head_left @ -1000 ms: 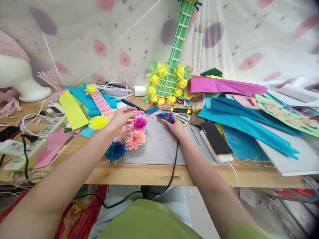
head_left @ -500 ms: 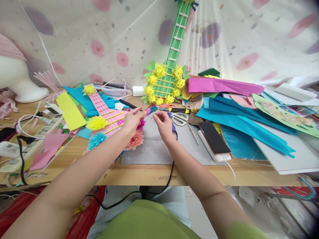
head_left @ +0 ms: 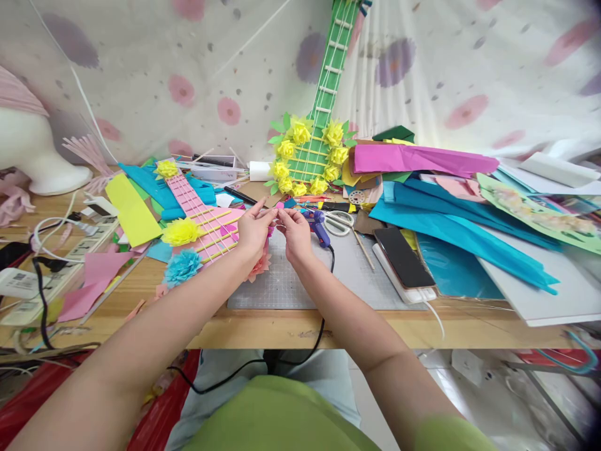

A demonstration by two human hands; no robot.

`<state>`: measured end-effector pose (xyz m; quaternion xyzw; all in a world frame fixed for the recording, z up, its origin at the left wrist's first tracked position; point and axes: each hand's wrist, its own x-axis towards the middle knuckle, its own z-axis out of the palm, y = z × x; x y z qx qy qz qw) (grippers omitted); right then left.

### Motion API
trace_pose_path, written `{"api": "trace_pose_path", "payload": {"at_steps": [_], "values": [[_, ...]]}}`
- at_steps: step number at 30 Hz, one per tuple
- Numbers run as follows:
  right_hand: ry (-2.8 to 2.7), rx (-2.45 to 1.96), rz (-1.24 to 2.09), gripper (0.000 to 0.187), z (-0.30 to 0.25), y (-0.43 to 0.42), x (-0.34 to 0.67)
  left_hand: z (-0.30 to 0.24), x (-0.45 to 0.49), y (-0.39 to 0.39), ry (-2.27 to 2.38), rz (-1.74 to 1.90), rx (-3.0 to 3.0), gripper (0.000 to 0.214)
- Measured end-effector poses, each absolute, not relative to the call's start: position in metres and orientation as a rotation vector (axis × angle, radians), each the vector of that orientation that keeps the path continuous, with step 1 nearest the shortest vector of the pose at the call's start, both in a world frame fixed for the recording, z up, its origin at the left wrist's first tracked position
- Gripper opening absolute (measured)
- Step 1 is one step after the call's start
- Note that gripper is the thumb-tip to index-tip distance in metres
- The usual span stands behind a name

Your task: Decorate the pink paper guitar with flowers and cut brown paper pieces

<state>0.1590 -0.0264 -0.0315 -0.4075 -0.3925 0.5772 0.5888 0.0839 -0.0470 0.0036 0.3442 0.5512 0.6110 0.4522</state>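
My left hand (head_left: 253,230) and my right hand (head_left: 295,230) meet fingertip to fingertip over the grey cutting mat (head_left: 305,275), both pinched on something small I cannot make out. Under the left hand lies a pink paper guitar (head_left: 200,213) with a yellow flower (head_left: 181,232), a light blue flower (head_left: 181,266) and a peach flower (head_left: 259,266) partly hidden by my wrist. A blue glue gun (head_left: 319,227) lies on the mat just right of my right hand, its black cord running off the table edge.
A green paper guitar (head_left: 323,94) with yellow flowers leans on the curtain. Scissors (head_left: 340,220), a phone (head_left: 406,258) and stacked blue and magenta paper (head_left: 460,232) lie right. A power strip (head_left: 56,263) and cables sit left, by a white foam head (head_left: 32,150).
My right hand has let go of the glue gun, which now lies on the mat, and come left to meet my left hand. Both now pinch together above the mat.
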Motion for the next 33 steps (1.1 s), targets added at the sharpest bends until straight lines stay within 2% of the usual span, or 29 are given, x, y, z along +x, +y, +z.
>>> {"api": "trace_pose_path", "payload": {"at_steps": [4,7,11,13,15,20,27,33], "values": [[-0.893,-0.935,1.387,0.029,-0.035,-0.025,0.171,0.006,0.070,-0.044,1.449,1.390,1.102,0.053],[-0.901,-0.930,1.559,0.030,-0.040,-0.024,0.188,0.007,0.052,-0.038,1.629,1.236,1.557,0.044],[-0.977,-1.031,1.741,0.028,-0.051,-0.024,0.206,0.002,0.039,-0.032,1.746,0.688,2.245,0.063],[-1.026,-1.075,1.752,0.022,-0.056,-0.024,0.210,-0.005,0.041,-0.030,1.746,0.474,2.384,0.073],[-1.081,-1.106,1.727,0.015,-0.059,-0.023,0.210,-0.012,0.046,-0.027,1.762,0.367,2.431,0.074],[-1.233,-1.158,1.684,0.007,-0.059,-0.019,0.206,-0.021,0.051,-0.016,1.817,0.329,2.448,0.056],[-1.266,-1.154,1.730,0.020,-0.056,-0.012,0.200,-0.016,0.041,-0.013,1.873,0.430,2.312,0.043],[-1.382,-1.156,1.720,0.020,-0.057,-0.003,0.186,-0.018,0.034,-0.013,1.821,0.536,2.242,0.038]]}}
